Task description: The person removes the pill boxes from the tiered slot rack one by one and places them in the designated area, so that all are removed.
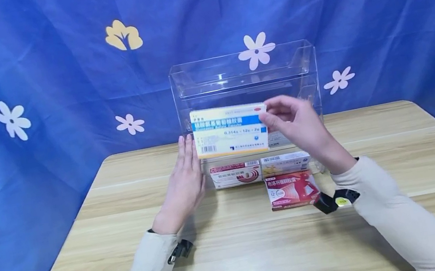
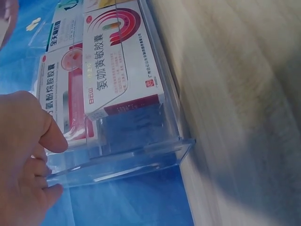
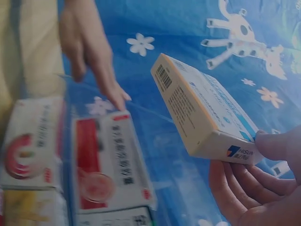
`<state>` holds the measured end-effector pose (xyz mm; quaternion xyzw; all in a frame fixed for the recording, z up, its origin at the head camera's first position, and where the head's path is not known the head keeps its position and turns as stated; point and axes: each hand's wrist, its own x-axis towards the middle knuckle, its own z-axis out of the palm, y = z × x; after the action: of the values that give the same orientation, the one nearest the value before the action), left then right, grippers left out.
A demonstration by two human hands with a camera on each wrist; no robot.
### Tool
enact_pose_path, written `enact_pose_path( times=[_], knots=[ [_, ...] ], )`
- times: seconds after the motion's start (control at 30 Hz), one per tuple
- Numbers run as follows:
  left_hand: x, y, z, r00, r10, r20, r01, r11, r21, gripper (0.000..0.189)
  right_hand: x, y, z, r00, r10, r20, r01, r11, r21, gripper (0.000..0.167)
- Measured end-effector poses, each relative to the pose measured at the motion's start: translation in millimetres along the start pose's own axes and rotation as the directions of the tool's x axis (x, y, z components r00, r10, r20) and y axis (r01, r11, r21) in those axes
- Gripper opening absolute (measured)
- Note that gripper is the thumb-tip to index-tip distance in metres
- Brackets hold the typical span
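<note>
My right hand pinches a white medicine box with a blue band and yellow lower edge. The box is held up in front of a clear acrylic tiered rack; in the right wrist view, thumb and fingers grip one end of this box. My left hand, fingers extended, is at the rack's left side. On the lowest tier stand a white and dark-red medicine box and a white and yellow one. Behind them is a white and red box.
A red medicine box is in front of the rack's lower right. A green-and-white box is on the tier behind the lowest one. The wooden table meets a blue patterned cloth at the back.
</note>
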<state>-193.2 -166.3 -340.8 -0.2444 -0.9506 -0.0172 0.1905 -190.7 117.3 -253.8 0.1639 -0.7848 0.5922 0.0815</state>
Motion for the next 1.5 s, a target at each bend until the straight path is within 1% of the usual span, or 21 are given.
enact_pose_path(
  times=[0.13, 0.27, 0.33, 0.43, 0.5, 0.53, 0.63, 0.77, 0.87, 1.0, 1.13, 1.3, 1.4, 1.5],
  knots=[
    [-0.9, -3.8, -0.8, 1.0, 0.005, -0.018, -0.006, 1.0, -0.02, 0.075, -14.5, 6, 4, 0.996, 0.05, 0.08, -0.052, 0.998, 0.022, 0.036],
    [0.1, -5.4, -0.9, 0.998, 0.038, -0.046, -0.038, 0.999, 0.005, 0.076, -28.4, 15, 5, 0.987, 0.098, 0.128, -0.105, 0.993, 0.051, 0.036],
    [0.6, -5.4, -1.5, 0.998, 0.045, -0.048, -0.045, 0.999, 0.013, 0.077, -34.6, 23, 5, 0.98, 0.123, 0.155, -0.136, 0.988, 0.077, 0.038],
    [0.9, -5.3, -3.5, 0.998, 0.046, -0.037, -0.046, 0.999, 0.019, 0.083, -43.1, 37, 8, 0.968, 0.168, 0.186, -0.187, 0.979, 0.086, 0.042],
    [0.6, -5.4, -5.1, 0.999, 0.044, -0.021, -0.043, 0.999, 0.013, 0.089, -48.4, 46, 11, 0.96, 0.199, 0.196, -0.216, 0.974, 0.066, 0.043],
    [0.4, -5.4, -6.0, 0.999, 0.041, -0.013, -0.041, 0.999, 0.011, 0.091, -50.7, 51, 13, 0.958, 0.207, 0.198, -0.22, 0.974, 0.05, 0.043],
    [0.0, -6.0, -7.4, 0.999, 0.032, 0.012, -0.033, 0.999, 0.009, 0.094, -55.3, 62, 21, 0.95, 0.225, 0.215, -0.241, 0.969, 0.049, 0.043],
    [-1.0, -6.5, -8.1, 0.999, 0.024, 0.024, -0.024, 1.0, 0.004, 0.091, -57.0, 73, 32, 0.939, 0.224, 0.262, -0.255, 0.963, 0.086, 0.041],
    [-1.8, -6.0, -8.1, 1.0, 0.022, 0.022, -0.022, 1.0, 0.0, 0.09, -57.1, 80, 38, 0.936, 0.197, 0.293, -0.228, 0.971, 0.076, 0.039],
    [-2.0, -5.2, -7.9, 0.999, 0.035, 0.009, -0.035, 0.999, 0.004, 0.091, -57.1, 87, 44, 0.946, 0.161, 0.283, -0.171, 0.985, 0.012, 0.035],
    [-1.8, -4.4, -8.4, 0.999, 0.05, -0.006, -0.049, 0.999, 0.014, 0.093, -56.6, 91, 48, 0.959, 0.151, 0.239, -0.143, 0.988, -0.053, 0.032],
    [-1.2, -2.6, -10.1, 0.999, 0.043, 0.004, -0.043, 0.999, 0.02, 0.096, -56.2, 94, 51, 0.975, 0.136, 0.179, -0.11, 0.983, -0.146, 0.029],
    [-1.0, -1.7, -10.6, 0.999, 0.034, 0.006, -0.035, 0.999, 0.014, 0.098, -56.5, 94, 52, 0.983, 0.111, 0.148, -0.079, 0.975, -0.207, 0.027],
    [-0.9, -1.3, -10.5, 1.0, 0.029, 0.006, -0.029, 1.0, 0.006, 0.101, -56.8, 94, 52, 0.99, 0.078, 0.121, -0.046, 0.968, -0.247, 0.027]
  ],
)
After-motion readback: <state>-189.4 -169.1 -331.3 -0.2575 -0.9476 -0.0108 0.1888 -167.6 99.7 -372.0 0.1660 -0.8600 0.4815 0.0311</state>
